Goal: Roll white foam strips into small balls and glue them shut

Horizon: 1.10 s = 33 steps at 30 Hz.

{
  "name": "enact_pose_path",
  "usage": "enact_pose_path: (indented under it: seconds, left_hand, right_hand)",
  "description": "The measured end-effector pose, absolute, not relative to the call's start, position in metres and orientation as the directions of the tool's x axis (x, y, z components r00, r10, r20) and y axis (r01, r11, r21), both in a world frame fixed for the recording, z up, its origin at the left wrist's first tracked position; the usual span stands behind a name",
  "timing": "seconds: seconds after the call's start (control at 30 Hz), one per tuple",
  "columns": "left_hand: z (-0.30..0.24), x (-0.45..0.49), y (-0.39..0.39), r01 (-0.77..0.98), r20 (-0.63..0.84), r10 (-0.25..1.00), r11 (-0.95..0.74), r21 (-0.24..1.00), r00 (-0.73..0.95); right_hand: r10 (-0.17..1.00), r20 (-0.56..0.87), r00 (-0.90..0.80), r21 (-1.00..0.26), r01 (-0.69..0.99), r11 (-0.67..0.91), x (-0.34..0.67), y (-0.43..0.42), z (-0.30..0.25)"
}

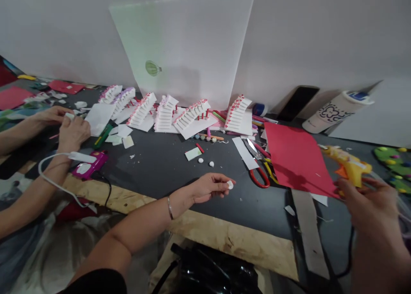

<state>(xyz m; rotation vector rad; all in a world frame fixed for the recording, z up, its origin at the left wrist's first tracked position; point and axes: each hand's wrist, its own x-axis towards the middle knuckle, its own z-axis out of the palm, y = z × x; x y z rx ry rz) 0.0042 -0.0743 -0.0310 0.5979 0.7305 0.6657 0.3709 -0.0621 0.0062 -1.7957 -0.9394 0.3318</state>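
My left hand [210, 188] is raised over the dark table, its thumb and fingers pinching a small white disc [230, 184]. Two similar white pieces, one [211, 164] and another [201, 160], lie just beyond it. Near them are a pale green card strip [193, 154] and a short red stick [199, 148]. At the right, my right hand [369, 199] has its fingers around the handle of a yellow glue gun [348, 162], whose nozzle points left over a red sheet [293, 157].
Red-handled scissors [259, 177] lie beside the red sheet. Several white stair models [165, 114] line the back, before an upright white board [192, 45]. A cup [334, 112] and phone [297, 103] lean at the wall. At left, another person's hands [73, 131] work near a purple device [91, 165].
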Motion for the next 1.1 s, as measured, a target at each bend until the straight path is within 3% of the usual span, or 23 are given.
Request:
enact_pose_path:
  seconds: [0.07,0.23,0.33,0.5,0.63,0.77,0.87,1.1]
  left_hand:
    - [-0.031,0.003,-0.073,-0.352,-0.407,0.733,0.641,0.682,0.545]
    - [-0.031,-0.003,-0.066,-0.47,-0.385,0.784,0.607,0.641,0.488]
    - [-0.03,-0.005,-0.063,-0.538,-0.372,0.804,0.589,0.603,0.464]
    - [-0.028,-0.006,-0.061,-0.577,-0.37,0.805,0.591,0.564,0.464]
    - [-0.026,-0.006,-0.061,-0.602,-0.39,0.81,0.587,0.541,0.438]
    - [-0.026,-0.006,-0.06,-0.643,-0.379,0.825,0.565,0.517,0.42]
    - [-0.027,-0.007,-0.06,-0.663,-0.367,0.832,0.553,0.504,0.415]
    - [-0.026,-0.008,-0.059,-0.691,-0.355,0.842,0.538,0.484,0.407]
  right_hand:
    - [0.775,0.006,0.632,-0.933,0.282,-0.223,0.355,-0.065,0.02]
    - [0.897,-0.052,0.439,-0.952,0.249,-0.178,0.325,-0.072,0.04]
    - [0.925,-0.134,0.356,-0.976,0.113,-0.185,0.311,-0.073,0.039]
    - [0.912,-0.256,0.32,-0.959,0.035,-0.282,0.296,-0.07,0.03]
    - [0.943,-0.224,0.247,-0.973,-0.007,-0.229,0.285,-0.069,0.029]
    - [0.956,-0.29,0.038,-0.955,0.054,-0.291,0.27,-0.072,0.04]
    - [0.963,-0.259,-0.078,-0.964,0.09,-0.252,0.26,-0.074,0.04]
    - [0.977,-0.214,0.0,-0.973,0.085,-0.213,0.243,-0.079,0.01]
